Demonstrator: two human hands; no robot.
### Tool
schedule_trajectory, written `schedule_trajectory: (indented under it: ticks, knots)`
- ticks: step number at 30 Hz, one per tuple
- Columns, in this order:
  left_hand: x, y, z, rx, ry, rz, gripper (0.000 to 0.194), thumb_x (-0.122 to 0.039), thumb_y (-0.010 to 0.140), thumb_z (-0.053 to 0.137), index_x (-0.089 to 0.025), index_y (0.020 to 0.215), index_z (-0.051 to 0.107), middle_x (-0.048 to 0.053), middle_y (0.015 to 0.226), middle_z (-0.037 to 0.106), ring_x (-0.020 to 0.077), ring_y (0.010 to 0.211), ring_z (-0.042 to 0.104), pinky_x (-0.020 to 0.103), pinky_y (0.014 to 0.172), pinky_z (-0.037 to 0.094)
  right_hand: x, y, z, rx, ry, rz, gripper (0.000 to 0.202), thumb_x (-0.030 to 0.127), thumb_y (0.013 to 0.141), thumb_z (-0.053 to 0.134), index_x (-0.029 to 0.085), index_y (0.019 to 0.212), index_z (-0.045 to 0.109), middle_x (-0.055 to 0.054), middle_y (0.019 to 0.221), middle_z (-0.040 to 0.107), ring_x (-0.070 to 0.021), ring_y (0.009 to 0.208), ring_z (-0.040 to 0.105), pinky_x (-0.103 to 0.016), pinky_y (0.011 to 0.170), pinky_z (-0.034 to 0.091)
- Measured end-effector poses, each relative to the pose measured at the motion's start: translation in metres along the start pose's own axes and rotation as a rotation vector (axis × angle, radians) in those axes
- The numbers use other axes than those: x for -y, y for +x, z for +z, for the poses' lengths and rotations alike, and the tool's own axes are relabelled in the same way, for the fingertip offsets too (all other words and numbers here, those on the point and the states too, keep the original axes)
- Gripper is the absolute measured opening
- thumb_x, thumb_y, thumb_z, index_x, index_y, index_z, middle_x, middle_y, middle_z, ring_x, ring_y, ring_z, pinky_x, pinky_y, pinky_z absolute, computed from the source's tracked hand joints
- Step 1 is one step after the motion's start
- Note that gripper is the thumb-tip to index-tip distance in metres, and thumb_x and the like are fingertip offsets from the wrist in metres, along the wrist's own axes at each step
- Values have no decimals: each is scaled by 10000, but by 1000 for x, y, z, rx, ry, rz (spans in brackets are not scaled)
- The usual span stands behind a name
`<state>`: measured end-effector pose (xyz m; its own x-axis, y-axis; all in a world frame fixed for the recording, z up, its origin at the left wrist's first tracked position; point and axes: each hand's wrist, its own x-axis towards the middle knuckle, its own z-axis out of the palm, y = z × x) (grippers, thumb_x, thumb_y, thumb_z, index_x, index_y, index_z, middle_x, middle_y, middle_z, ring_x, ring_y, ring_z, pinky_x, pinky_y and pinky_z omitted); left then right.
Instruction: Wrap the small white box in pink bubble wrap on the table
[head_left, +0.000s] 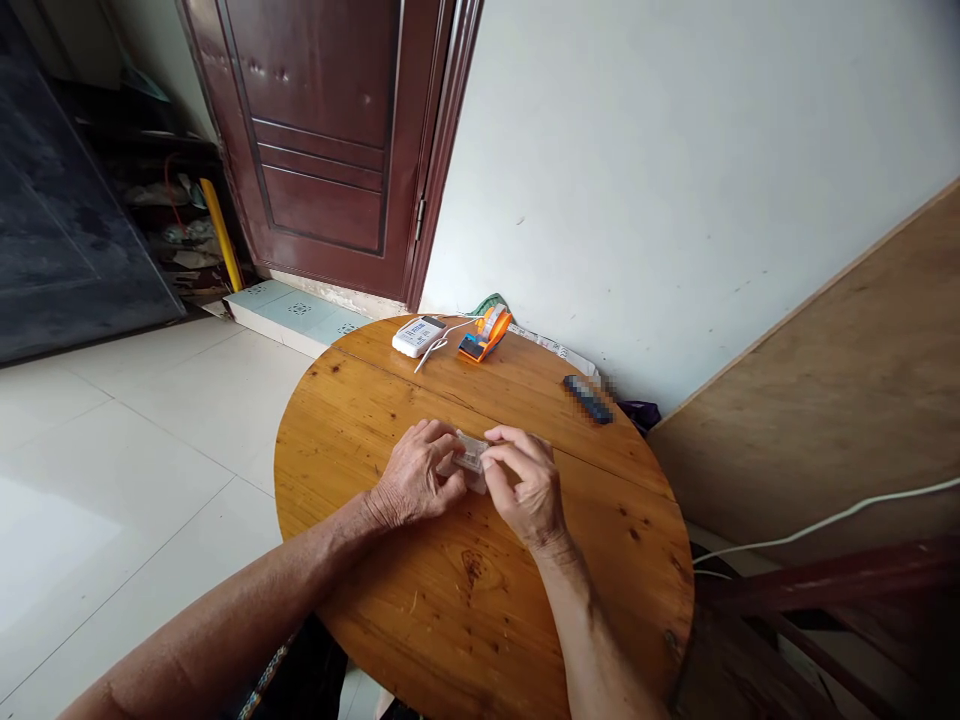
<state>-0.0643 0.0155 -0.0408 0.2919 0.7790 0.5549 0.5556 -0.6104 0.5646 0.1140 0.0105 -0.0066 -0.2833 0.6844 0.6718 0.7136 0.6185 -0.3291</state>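
Note:
A small clear plastic box (471,452) lies on the round wooden table (480,640) between my hands. What is inside it is too small to make out. My left hand (426,470) grips the box from its left side, thumb at the near edge and fingers along the far edge. At the box's right edge is my right hand (529,482), its thumb and index finger pinched together. Whether these fingertips hold the box's edge or some tiny piece cannot be seen.
Toward the table's far edge sit a white power strip-like device (418,337) with a cable and an orange tape dispenser (486,335). A dark, pixelated long object (589,398) lies at the right. Beyond are a white wall (675,150) and a dark red door (322,130).

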Motion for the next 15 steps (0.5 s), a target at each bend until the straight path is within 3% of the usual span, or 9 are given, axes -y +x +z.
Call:
schedule_trajectory:
  ticks: [4,7,15]
  knots:
    - [0,0,-1,-17,-54,-22,248,-187,715,556,-199,945,650,75,1067,646,225,955,602,374,880,482,-9,1,-5,-180,141,160,159,209,862,538,222,733,630,-61,903,674,-220,891,642,-389,845,492]
    - [1,2,-3,-61,-96,-79,242,-175,716,546,-197,934,649,71,1034,646,221,963,606,369,887,488,-13,2,-8,-231,154,210,145,239,868,548,222,746,624,-63,899,676,-223,880,647,-399,853,504]
    - [8,8,-4,-111,-130,-335,187,-123,702,520,-183,821,650,24,854,612,163,808,604,292,749,502,-16,1,0,-150,161,200,70,202,828,565,219,806,630,-76,971,668,-232,962,640,-406,905,503]
